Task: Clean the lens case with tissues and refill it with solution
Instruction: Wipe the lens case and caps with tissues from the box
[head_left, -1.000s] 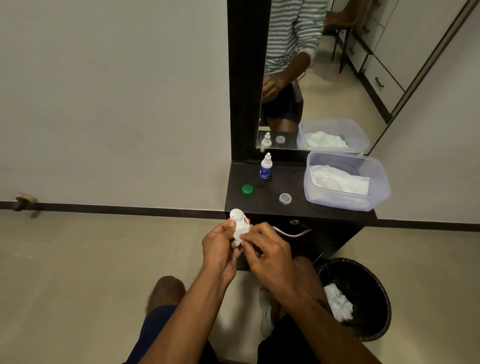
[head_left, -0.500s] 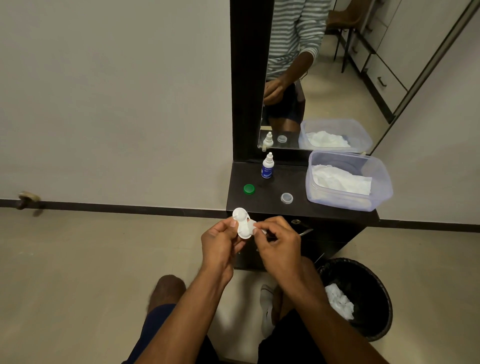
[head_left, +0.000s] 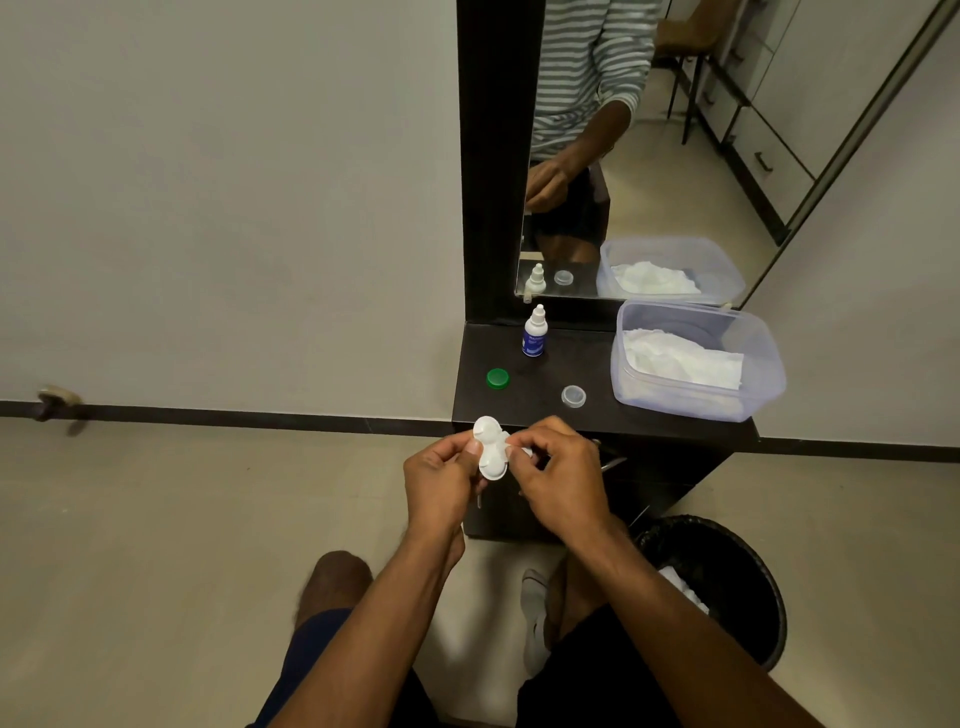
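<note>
The left hand is pinching the white lens case between thumb and curled fingers at the case's left side, holding it in the air just off the front edge of the dark dresser top, near that top's front-left corner. The right hand is meeting the case from the right, its thumb and forefinger closed together against the case's right side; a small white bit is showing between those fingertips, but whether it is tissue or part of the case I cannot tell. The case is showing two round wells, one above the other, both without caps. On the dresser top, the green cap is lying near the left edge, and the clear cap is lying toward the middle, near the front edge. The solution bottle is standing upright near the back edge, just in front of the mirror, with its nozzle uncovered. The clear plastic tub is taking up the right end of the top and is holding white tissues. On the floor to the right of the person's knees, a black bin is standing with crumpled white tissue inside.
</note>
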